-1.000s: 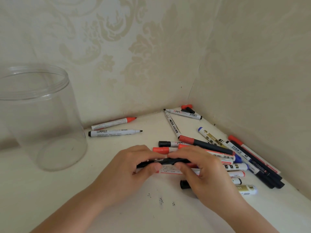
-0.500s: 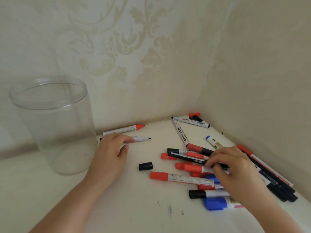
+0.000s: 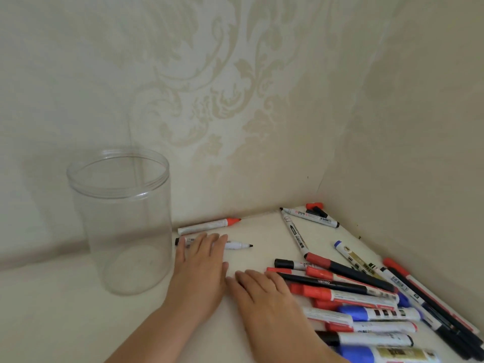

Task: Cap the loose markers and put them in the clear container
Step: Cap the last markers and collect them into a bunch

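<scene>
The clear container (image 3: 118, 226) stands upright on the left of the white tabletop, with nothing inside. Just right of it lies an uncapped white marker with a black tip (image 3: 237, 244); my left hand (image 3: 200, 263) rests its straight fingers across that marker's barrel. Behind it lies an uncapped red-tipped marker (image 3: 209, 225). My right hand (image 3: 262, 292) lies flat on the table beside the left hand, fingers extended, at the edge of the marker pile (image 3: 353, 292). The loose black cap seen earlier is out of sight, at the spot the right hand covers.
Two wallpapered walls meet in a corner at the back right. Two uncapped white markers (image 3: 310, 216) lie in that corner with a loose red cap (image 3: 313, 205) and a black cap (image 3: 320, 211). Capped red, black and blue markers fill the right side.
Both hands let go of the black marker they held together. My left hand went to the uncapped black-tipped marker by the container. My right hand moved from the pile to the loose black cap's spot.
</scene>
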